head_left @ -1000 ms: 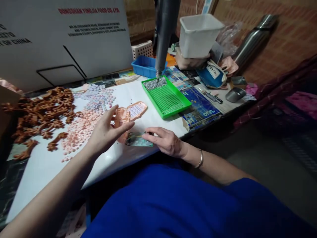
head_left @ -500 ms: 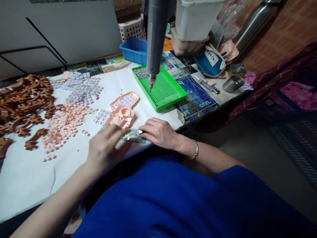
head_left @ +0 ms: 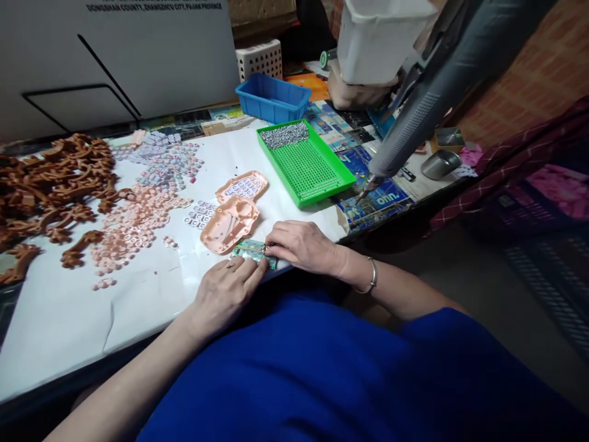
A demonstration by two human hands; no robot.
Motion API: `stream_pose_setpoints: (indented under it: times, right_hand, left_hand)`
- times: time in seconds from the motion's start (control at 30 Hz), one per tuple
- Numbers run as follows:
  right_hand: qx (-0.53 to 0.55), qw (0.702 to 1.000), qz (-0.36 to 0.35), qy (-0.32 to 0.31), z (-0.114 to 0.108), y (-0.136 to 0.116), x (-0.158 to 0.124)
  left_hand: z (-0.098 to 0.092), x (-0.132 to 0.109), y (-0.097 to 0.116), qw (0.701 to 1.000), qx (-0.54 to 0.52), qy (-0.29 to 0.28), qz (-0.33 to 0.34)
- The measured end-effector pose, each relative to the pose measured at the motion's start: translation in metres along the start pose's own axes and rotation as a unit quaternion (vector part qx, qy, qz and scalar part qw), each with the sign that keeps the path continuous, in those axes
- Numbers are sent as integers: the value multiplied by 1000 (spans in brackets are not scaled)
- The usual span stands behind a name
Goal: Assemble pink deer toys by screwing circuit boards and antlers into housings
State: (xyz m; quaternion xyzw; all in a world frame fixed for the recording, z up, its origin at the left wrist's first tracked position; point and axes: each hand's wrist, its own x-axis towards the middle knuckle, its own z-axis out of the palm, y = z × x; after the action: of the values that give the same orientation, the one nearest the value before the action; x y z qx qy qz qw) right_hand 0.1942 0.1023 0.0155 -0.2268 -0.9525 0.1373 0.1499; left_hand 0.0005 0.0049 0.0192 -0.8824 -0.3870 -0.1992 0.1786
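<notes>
A green circuit board lies at the table's front edge, just below a peach plastic shell. My left hand rests on its near side, fingers bent and together at the board's edge. From the right, my right hand pinches a small dark and shiny part at the board's right end; its exact shape is too small to tell. Behind the first shell lies a second peach shell with pale key pieces in it. A grey electric screwdriver hangs tilted to the right of the green tray.
The green tray holds small metal screws. Beyond it sits a blue bin. Peach and pale key pieces are heaped at the left, beside piled brown plastic parts. A metal cup stands at the right.
My left hand has come down onto the board's near edge, uncovering the near shell. The screwdriver has swung from above the green tray to the right. The view has shifted slightly.
</notes>
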Motion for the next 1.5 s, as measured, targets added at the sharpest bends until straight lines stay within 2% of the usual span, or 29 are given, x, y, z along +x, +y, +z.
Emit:
stream_pose_setpoints:
  times: [0.27, 0.43, 0.6, 0.73, 0.83, 0.97, 1.13, 1.2, 1.37, 1.5]
  right_hand:
    - [108, 993, -39, 22, -4, -12, -5]
    - [117, 992, -32, 20, -1, -14, -4]
    - [110, 993, -33, 24, 1, -13, -4]
    - [109, 992, -46, 45, 5, -16, -6]
    - [74, 993, -73, 64, 9, -19, -10]
    - [-25, 986, -143, 77, 10, -24, -17]
    - [-153, 971, -166, 85, 14, -27, -20]
    - [-151, 967, -171, 115, 15, -27, -19]
    - [-61, 963, -183, 190, 8, -20, -20]
    - [21, 962, -151, 227, 1, -14, -24]
  left_hand:
    - [-13, -25, -2, 999, -43, 5, 31]
    - [-16, -42, -4, 998, -62, -16, 13]
    - [-21, -48, -4, 991, -87, 41, -92]
    - [-22, -52, -5, 980, -75, 39, -180]
    - [-19, -54, -4, 973, -98, 25, -210]
    - [-20, -51, -5, 958, -135, 12, -252]
    - [-25, -44, -23, 941, -154, 58, -296]
    - [-25, -41, -34, 946, -139, 44, -288]
    - [-16, -37, -54, 944, -136, -49, -296]
    - [-10, -32, -60, 945, -129, -95, -286]
